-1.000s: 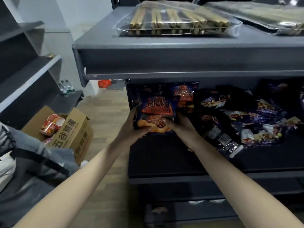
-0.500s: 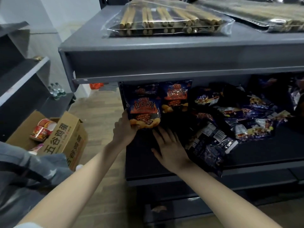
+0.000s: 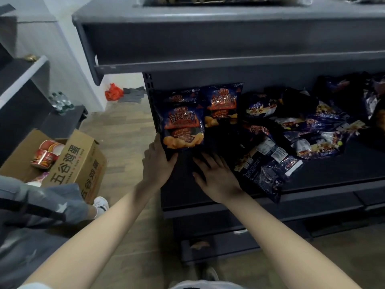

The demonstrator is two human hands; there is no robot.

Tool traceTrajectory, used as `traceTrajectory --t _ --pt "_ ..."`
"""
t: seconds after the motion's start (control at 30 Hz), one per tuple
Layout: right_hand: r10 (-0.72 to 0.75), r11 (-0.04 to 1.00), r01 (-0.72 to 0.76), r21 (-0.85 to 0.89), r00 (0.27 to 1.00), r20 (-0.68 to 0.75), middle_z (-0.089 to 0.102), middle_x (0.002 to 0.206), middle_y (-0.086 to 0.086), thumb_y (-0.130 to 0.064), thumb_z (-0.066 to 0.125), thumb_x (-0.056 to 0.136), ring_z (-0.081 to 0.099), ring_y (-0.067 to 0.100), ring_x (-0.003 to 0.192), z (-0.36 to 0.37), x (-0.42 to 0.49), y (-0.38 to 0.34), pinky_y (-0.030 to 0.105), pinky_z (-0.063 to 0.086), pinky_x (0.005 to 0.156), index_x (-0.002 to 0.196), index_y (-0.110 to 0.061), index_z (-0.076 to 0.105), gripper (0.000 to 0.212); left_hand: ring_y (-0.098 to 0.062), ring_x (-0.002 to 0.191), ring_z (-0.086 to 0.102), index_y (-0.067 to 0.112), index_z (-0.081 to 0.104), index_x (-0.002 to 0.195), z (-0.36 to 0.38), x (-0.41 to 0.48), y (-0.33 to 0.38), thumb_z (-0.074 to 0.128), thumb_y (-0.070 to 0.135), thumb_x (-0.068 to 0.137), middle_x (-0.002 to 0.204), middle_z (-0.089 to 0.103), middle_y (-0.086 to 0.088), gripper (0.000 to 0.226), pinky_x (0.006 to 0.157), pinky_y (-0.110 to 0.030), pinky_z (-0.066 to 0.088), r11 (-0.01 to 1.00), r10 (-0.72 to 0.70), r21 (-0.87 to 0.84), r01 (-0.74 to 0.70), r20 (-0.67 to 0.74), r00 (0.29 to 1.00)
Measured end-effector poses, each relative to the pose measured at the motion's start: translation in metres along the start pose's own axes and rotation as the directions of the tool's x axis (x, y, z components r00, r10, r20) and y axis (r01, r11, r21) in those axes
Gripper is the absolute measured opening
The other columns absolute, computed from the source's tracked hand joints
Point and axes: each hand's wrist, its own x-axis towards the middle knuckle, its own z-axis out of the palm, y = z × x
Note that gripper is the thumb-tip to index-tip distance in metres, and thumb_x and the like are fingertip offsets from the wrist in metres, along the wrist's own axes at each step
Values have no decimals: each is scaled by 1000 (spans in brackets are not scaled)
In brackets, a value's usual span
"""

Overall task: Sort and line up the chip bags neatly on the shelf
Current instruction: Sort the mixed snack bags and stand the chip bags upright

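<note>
Dark-blue foil with orange flame print: the front chip bag (image 3: 181, 127) stands upright at the far left end of the dark grey shelf (image 3: 333, 176), roughly 12 o'clock of both hands. Left hand (image 3: 158, 163) grips the bag's lower left corner, thumb across the bottom edge, the rest of the fingers (image 3: 155, 143) up along the left side. Right hand (image 3: 216, 176) sits at 3 o'clock of the left one, palm down over the shelf deck, fingers straight and spread, holding nothing; fingertips point to the bag's bottom edge, contact with it not clear. A second bag of the same print (image 3: 223, 105) stands upright at 2 o'clock of the front bag, just beside it. Another matching bag (image 3: 181, 98) is behind the front one, only its top showing. At 3 o'clock of these, a loose heap of dark-blue bags (image 3: 302, 130) lies tumbled, some face down with barcodes up, one hanging over the shelf's front lip. An upper shelf (image 3: 208, 38) overhangs at 12 o'clock. At 9 o'clock, on the wood floor, an open cardboard box (image 3: 77, 163) holds red noodle cups (image 3: 46, 155). Water bottles (image 3: 60, 101) stand at 10 o'clock on a low rack.
</note>
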Motion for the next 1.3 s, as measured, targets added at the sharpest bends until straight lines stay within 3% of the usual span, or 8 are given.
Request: traceTrajectory --t 0.2,0.33,0.5,0.83,0.93,1.03,1.2,1.3 --pt "22 998 -18 67 998 -64 39 146 11 -52 19 87 32 35 136 -5 -5 -4 41 20 114 137 -16 48 68 -39 129 33 10 16 148 -13 -13 -4 63 26 86 141 35 -19 79 101 -50 33 998 59 22 -59 -16 998" --pt "-69 996 83 33 949 -306 58 126 16 -31 43 91 54 33 118 -3 -15 -6 48 32 110 113 -7 66 40 -39 111 48 9 35 138 -23 -23 2 67 16 80 126 49 -20 66 85 -48 45 933 347 148 -327 -139 927" --pt "-38 999 47 9 887 -459 58 127 14 -27 48 93 52 32 122 -1 -50 -5 49 30 112 112 -7 66 33 -31 104 56 12 50 122 -17 -39 21 63 15 81 116 55 -10 43 81 -42 50 781 620 85 -619 16 784" --pt "186 971 -238 -40 843 -504 54 129 16 -31 47 88 47 39 124 -55 -87 62 60 34 105 116 -9 62 39 -26 111 53 16 48 127 24 -48 85 60 30 86 120 55 -6 45 90 -41 47 745 667 -83 -662 130 734" --pt "269 949 -314 -40 865 -423 44 140 13 -42 45 86 39 39 131 -64 -91 82 60 31 107 124 -14 55 49 -25 118 48 14 41 133 37 -38 102 60 39 86 128 51 -9 56 96 -40 44 802 597 -175 -570 218 772" --pt "292 947 -317 -45 913 -285 30 151 9 -57 38 85 27 38 138 -62 -97 103 58 26 111 137 -21 43 64 -26 124 44 14 32 139 52 -35 122 59 49 84 136 45 -11 70 99 -36 42 870 492 -211 -446 320 809" --pt "279 958 -288 -12 936 -213 14 158 6 -63 27 88 11 34 145 -49 -101 127 53 17 116 145 -26 29 68 -27 127 39 9 24 144 76 -51 140 64 48 81 139 39 -12 84 101 -31 35 839 544 -119 -531 222 809" --pt "256 966 -260 13 939 -231 16 157 9 -60 30 90 15 35 144 -43 -101 132 53 15 115 145 -24 30 66 -25 131 36 7 19 146 86 -57 141 63 44 83 145 35 -12 85 105 -31 32 857 515 -159 -490 230 826"
